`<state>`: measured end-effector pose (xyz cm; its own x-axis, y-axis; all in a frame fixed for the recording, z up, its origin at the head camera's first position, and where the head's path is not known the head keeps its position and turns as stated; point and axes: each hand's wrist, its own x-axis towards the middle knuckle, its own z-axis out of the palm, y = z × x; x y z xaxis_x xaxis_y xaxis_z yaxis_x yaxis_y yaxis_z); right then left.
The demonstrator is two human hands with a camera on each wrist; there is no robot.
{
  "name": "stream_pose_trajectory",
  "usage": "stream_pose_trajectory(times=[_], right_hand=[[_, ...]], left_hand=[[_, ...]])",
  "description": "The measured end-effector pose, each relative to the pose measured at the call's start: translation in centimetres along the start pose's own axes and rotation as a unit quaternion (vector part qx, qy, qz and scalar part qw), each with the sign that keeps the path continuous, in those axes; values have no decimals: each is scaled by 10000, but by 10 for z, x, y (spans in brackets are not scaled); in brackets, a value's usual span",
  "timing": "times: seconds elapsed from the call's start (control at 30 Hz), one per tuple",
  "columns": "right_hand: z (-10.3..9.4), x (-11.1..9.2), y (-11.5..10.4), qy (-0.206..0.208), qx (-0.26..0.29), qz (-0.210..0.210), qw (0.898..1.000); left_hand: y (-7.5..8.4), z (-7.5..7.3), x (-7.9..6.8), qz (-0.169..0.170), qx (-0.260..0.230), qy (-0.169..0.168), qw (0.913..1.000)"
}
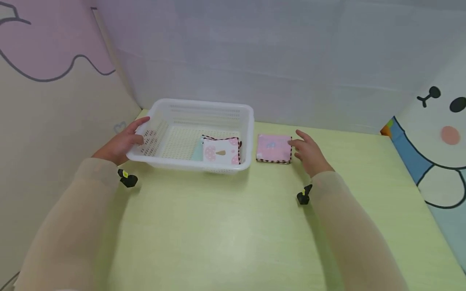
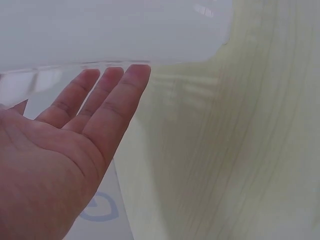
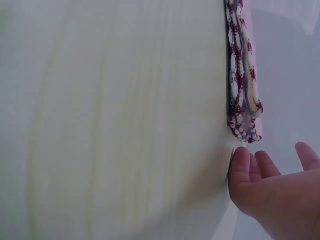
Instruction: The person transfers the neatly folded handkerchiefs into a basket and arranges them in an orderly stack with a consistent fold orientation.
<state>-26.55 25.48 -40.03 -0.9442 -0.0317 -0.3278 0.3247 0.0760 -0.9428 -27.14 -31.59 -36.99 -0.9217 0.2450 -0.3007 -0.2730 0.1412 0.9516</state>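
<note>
A white plastic basket (image 1: 198, 164) stands at the table's back left. Beside its left end is my left hand (image 1: 121, 143), its fingers stretched toward the rim. In the left wrist view, the straight fingers (image 2: 117, 105) meet the basket's lower edge. A folded pink cloth (image 1: 273, 147) with a dark-and-white trimmed edge lies right of the basket. My right hand (image 1: 311, 155) is at the cloth's right side, fingers apart and loosely bent. The right wrist view shows a small gap between those fingers (image 3: 241, 162) and the layered cloth edge (image 3: 242, 75).
In the basket lie a folded white cloth (image 1: 221, 152) with pink spots and a light-green cloth (image 1: 198, 150). The pale table (image 1: 218, 226) meets a white sheet-covered wall (image 1: 273, 60) behind. Printed side walls (image 1: 442, 169) border it left and right.
</note>
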Motion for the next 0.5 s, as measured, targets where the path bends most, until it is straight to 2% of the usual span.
stream_pose_trajectory(times=[0.13,0.5], right_hand=[[0,1,0,-21,-73,16,10000],[7,11,0,-29,-735,-106,9972]], left_hand=[[1,2,3,-4,16,-11,10000],[1,0,6,-80,107,-34,9999]])
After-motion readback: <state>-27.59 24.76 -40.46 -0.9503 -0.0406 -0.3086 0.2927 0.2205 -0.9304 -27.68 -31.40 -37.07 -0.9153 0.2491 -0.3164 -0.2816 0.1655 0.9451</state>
